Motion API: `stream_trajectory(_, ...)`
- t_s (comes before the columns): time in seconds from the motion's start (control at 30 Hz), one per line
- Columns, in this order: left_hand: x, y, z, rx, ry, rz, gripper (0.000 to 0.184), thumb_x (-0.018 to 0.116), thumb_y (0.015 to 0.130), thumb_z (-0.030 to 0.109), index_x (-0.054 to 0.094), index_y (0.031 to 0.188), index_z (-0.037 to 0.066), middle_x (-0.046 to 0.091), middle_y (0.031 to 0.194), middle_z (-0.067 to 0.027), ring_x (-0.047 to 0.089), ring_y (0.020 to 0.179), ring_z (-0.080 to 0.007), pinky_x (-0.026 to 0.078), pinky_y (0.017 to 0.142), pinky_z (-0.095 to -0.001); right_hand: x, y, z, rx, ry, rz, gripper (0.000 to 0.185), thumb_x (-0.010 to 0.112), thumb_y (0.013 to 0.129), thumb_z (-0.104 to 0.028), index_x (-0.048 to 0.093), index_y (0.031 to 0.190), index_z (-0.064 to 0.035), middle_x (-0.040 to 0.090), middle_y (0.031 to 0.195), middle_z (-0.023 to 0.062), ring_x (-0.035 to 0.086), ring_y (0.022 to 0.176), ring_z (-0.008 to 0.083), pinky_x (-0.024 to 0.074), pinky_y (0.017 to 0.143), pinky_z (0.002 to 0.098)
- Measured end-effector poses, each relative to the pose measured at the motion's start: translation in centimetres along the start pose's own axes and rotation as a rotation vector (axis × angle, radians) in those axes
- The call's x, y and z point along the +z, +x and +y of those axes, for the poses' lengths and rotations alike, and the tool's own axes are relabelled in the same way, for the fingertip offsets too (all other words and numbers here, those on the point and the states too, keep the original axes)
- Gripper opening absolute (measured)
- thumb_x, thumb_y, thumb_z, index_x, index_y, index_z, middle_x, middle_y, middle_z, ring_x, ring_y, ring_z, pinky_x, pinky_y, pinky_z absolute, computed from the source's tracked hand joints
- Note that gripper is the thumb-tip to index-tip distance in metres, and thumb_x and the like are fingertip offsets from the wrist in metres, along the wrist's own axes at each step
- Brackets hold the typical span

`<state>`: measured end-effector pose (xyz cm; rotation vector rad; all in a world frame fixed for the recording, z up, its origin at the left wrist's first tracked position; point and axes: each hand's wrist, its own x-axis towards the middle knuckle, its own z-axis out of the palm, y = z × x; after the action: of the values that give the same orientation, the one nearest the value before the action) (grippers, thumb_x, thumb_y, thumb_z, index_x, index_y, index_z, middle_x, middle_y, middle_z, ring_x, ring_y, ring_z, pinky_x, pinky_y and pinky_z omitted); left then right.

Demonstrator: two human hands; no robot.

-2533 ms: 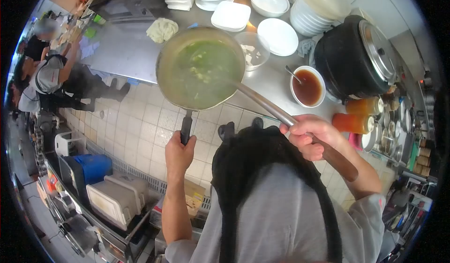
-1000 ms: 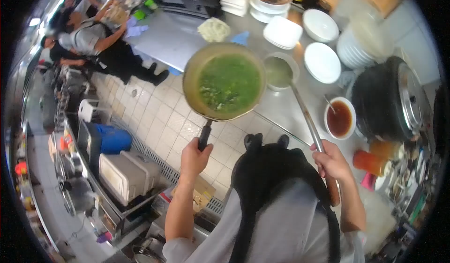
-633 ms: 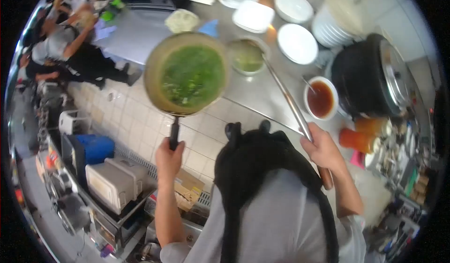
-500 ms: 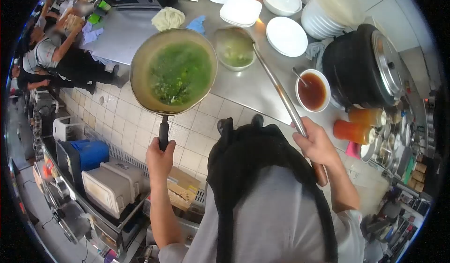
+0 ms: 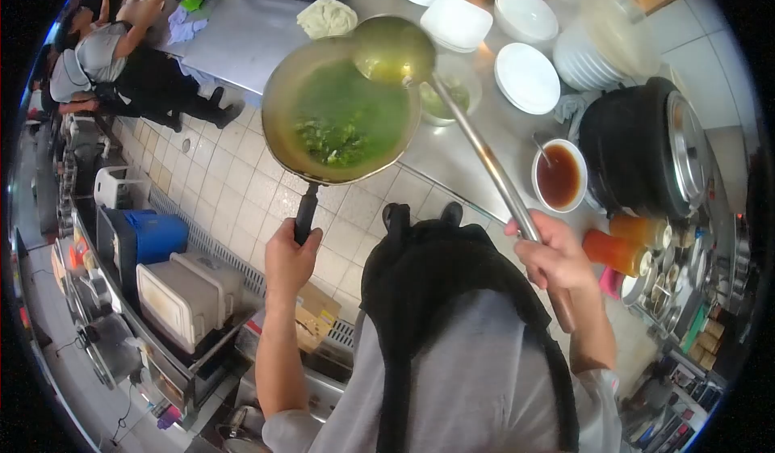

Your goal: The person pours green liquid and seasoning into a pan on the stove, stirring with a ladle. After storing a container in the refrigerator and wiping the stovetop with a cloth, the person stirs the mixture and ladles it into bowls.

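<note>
My left hand (image 5: 291,251) is wrapped round the black handle of a pan (image 5: 282,138), held up beside the steel counter. Green soup (image 5: 347,122) with chopped leafy bits fills the pan's bottom. In my right hand (image 5: 553,251) is the long handle of a steel ladle (image 5: 395,49). The ladle's bowl hangs over the pan's far right rim, with some liquid in it. Just right of the pan, a white bowl (image 5: 464,90) holding pale green soup stands on the counter, partly hidden by the ladle and pan.
On the steel counter (image 5: 440,158) are a bowl of red-brown sauce (image 5: 559,176) with a spoon, white plates (image 5: 527,79), stacked bowls (image 5: 593,57), a crumpled cloth (image 5: 327,18) and a black soup warmer (image 5: 638,146). Orange-filled containers (image 5: 617,251) stand at right. Another person (image 5: 121,57) works at far left.
The ladle's bowl has moved left from above the white bowl to over the pan's rim. In view, the pan and counter have shifted somewhat to the right.
</note>
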<state>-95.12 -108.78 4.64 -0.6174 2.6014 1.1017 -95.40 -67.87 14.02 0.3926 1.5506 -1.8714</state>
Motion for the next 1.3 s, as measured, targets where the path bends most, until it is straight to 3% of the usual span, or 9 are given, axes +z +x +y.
stream_trajectory(0.07, 0.2, 0.1, -0.2, 0.043, 0.034, 0.004, 0.032, 0.075, 0.087, 0.025, 0.057, 0.082, -0.001, 0.052, 0.058, -0.0115, 0.050, 0.053, -0.0221, 0.041, 0.054, -0.0389, 1.5, 1.6, -1.3, 0.005, -0.340, 0.048, 0.022, 0.062, 0.095, -0.011, 0.061, 0.115, -0.0011, 0.054, 0.063, 0.0014, 0.049, 0.044, 0.0088, 0.0399, 0.042, 0.0251)
stream_trajectory(0.2, -0.5, -0.7, 0.8, 0.018, 0.031, -0.023, 0.031, 0.075, 0.086, 0.025, 0.058, 0.083, -0.001, 0.052, 0.058, -0.0116, 0.052, 0.053, -0.0236, 0.042, 0.054, -0.0390, 2.7, 5.6, -1.0, -0.090, -0.647, 0.042, 0.025, 0.061, 0.096, -0.014, 0.059, 0.117, -0.0004, 0.059, 0.066, 0.0069, 0.056, 0.049, 0.0140, 0.0458, 0.047, 0.0320)
stream_trajectory(0.27, -0.9, -1.0, 0.8, -0.028, 0.066, -0.091, 0.025, 0.076, 0.089, 0.020, 0.063, 0.089, -0.001, 0.051, 0.064, -0.0013, 0.044, 0.059, -0.0090, 0.037, 0.053, -0.0310, 1.6, 8.4, 1.2, -0.203, -0.732, 0.036, 0.026, 0.061, 0.096, -0.015, 0.059, 0.116, 0.0004, 0.059, 0.066, 0.0078, 0.056, 0.048, 0.0144, 0.0457, 0.047, 0.0323)
stream_trajectory(0.33, -1.0, -1.2, 0.8, -0.012, 0.072, -0.083, 0.025, 0.076, 0.088, 0.020, 0.063, 0.090, -0.001, 0.051, 0.064, -0.0017, 0.045, 0.059, -0.0095, 0.038, 0.054, -0.0312, 1.8, 9.5, 1.2, -0.317, -0.814, 0.028, 0.026, 0.061, 0.096, -0.016, 0.059, 0.116, 0.0012, 0.060, 0.066, 0.0087, 0.056, 0.048, 0.0149, 0.0457, 0.047, 0.0325)
stream_trajectory(0.4, -1.1, -1.4, 0.8, 0.003, 0.081, -0.075, 0.025, 0.076, 0.088, 0.021, 0.063, 0.091, -0.001, 0.051, 0.064, -0.0020, 0.045, 0.059, -0.0100, 0.038, 0.054, -0.0315, 3.1, 9.5, -0.3, -0.068, -0.665, -0.006, 0.026, 0.059, 0.096, -0.014, 0.058, 0.116, 0.0020, 0.058, 0.066, 0.0072, 0.054, 0.046, 0.0143, 0.0437, 0.045, 0.0317)
stream_trajectory(0.7, -0.3, -0.6, 0.5, 0.016, 0.055, -0.043, 0.027, 0.076, 0.088, 0.024, 0.063, 0.089, 0.000, 0.050, 0.063, -0.0043, 0.046, 0.059, -0.0139, 0.038, 0.055, -0.0337, 4.1, 8.0, -1.6, 0.288, -0.407, -0.234, 0.019, 0.056, 0.095, -0.011, 0.054, 0.111, -0.0020, 0.048, 0.063, -0.0005, 0.047, 0.043, 0.0110, 0.0408, 0.041, 0.0273)
stream_trajectory(0.77, -0.2, -0.3, 0.4, 0.035, 0.083, -0.022, 0.031, 0.074, 0.085, 0.028, 0.060, 0.084, 0.000, 0.058, 0.064, -0.0175, 0.059, 0.061, -0.0363, 0.045, 0.058, -0.0448, 4.1, 7.6, -1.7, 0.333, -0.339, -0.268, 0.018, 0.056, 0.094, -0.011, 0.054, 0.110, -0.0026, 0.048, 0.063, -0.0005, 0.046, 0.042, 0.0110, 0.0398, 0.040, 0.0269)
stream_trajectory(1.0, 0.4, 0.0, 0.0, -0.005, 0.062, -0.004, 0.033, 0.075, 0.084, 0.028, 0.060, 0.083, -0.001, 0.058, 0.064, -0.0181, 0.060, 0.061, -0.0365, 0.046, 0.059, -0.0447, 4.3, 5.3, -3.0, 0.552, -0.043, -0.262, 0.018, 0.059, 0.091, -0.012, 0.055, 0.107, -0.0043, 0.044, 0.062, -0.0020, 0.040, 0.037, 0.0096, 0.0328, 0.035, 0.0263)
stream_trajectory(1.3, 0.7, -0.4, 0.1, -0.030, 0.019, -0.019, 0.034, 0.075, 0.085, 0.029, 0.060, 0.083, -0.002, 0.056, 0.062, -0.0159, 0.057, 0.058, -0.0313, 0.045, 0.058, -0.0420, 3.1, 3.8, -2.8, 0.546, 0.353, -0.382, 0.017, 0.060, 0.096, -0.013, 0.054, 0.109, -0.0031, 0.044, 0.062, -0.0021, 0.038, 0.034, 0.0068, 0.0304, 0.030, 0.0250)
